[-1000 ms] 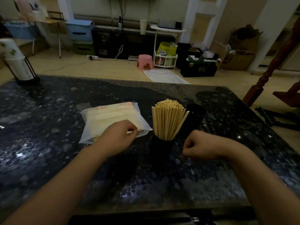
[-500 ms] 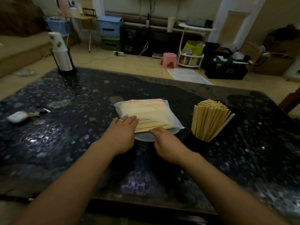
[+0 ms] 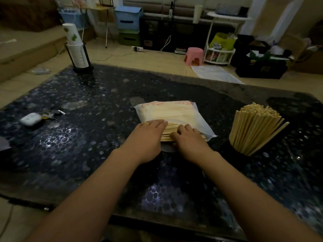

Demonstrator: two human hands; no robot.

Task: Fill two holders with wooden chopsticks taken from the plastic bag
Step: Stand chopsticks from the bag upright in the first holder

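Note:
A translucent plastic bag (image 3: 171, 110) of wooden chopsticks lies flat in the middle of the dark stone table (image 3: 87, 137). A bundle of chopsticks (image 3: 172, 131) sticks out of its near open end. My left hand (image 3: 148, 135) rests on the bundle's left part with straight fingers. My right hand (image 3: 187, 138) curls its fingers and thumb round the bundle just to the right. At the right stands a dark holder (image 3: 233, 148) packed with upright chopsticks (image 3: 253, 126). The second holder cannot be made out in the dark behind it.
A stack of paper cups (image 3: 76, 48) in a black rack stands at the table's far left corner. A white case (image 3: 30, 119) and keys (image 3: 52, 113) lie at the left. The near table edge runs under my forearms.
My right hand has left the spot beside the holder and now grips the chopsticks at the bag's mouth. More of the bundle shows outside the bag. My left hand has flattened on it.

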